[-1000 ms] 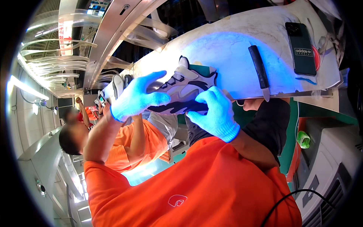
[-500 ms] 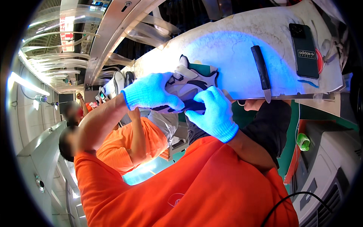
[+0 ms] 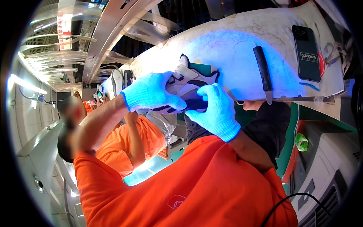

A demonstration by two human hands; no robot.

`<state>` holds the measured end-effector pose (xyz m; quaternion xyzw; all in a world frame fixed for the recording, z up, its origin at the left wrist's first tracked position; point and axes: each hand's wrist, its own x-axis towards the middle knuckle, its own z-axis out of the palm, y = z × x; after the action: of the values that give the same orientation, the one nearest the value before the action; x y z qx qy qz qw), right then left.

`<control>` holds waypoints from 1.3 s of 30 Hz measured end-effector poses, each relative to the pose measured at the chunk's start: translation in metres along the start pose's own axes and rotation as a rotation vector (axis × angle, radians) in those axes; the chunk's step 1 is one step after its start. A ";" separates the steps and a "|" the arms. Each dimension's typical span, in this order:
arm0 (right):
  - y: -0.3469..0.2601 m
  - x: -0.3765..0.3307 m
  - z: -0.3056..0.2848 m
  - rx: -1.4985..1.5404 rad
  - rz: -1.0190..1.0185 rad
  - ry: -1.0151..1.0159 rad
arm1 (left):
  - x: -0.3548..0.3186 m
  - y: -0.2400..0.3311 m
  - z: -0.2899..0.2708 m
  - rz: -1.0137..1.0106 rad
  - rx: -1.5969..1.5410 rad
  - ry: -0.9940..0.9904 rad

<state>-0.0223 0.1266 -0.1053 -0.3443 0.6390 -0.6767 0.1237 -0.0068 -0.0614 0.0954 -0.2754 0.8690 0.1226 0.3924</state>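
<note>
While both gloved hands clamp the sneaker (image 3: 189,85), left hand (image 3: 153,92) over the upper, right hand (image 3: 215,109) at the sole, I judge it light, flexible, best gripped by its firm sole.

The tabletop (image 3: 234,49) was white and scuffed, with blue light glowing on its middle. A black tool with a long handle (image 3: 262,72) lay on it, right of the middle. A dark phone (image 3: 306,53) lay farther right, near a red round thing (image 3: 321,62).
</note>
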 end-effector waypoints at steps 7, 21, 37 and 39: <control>-0.002 0.001 0.002 -0.073 -0.021 -0.028 | 0.014 0.011 0.013 -0.090 0.176 0.069; -0.023 -0.002 0.004 -0.139 -0.027 0.007 | -0.013 -0.034 0.002 0.286 -0.287 -0.007; -0.021 -0.057 -0.041 0.480 0.583 0.119 | -0.026 0.012 0.212 0.695 -1.948 0.458; -0.021 -0.054 -0.037 0.448 0.592 0.141 | -0.014 0.020 0.222 0.604 -2.029 0.249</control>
<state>0.0000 0.1917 -0.0999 -0.0617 0.5541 -0.7565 0.3418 0.1257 0.0556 -0.0406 -0.2573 0.4266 0.8524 -0.1590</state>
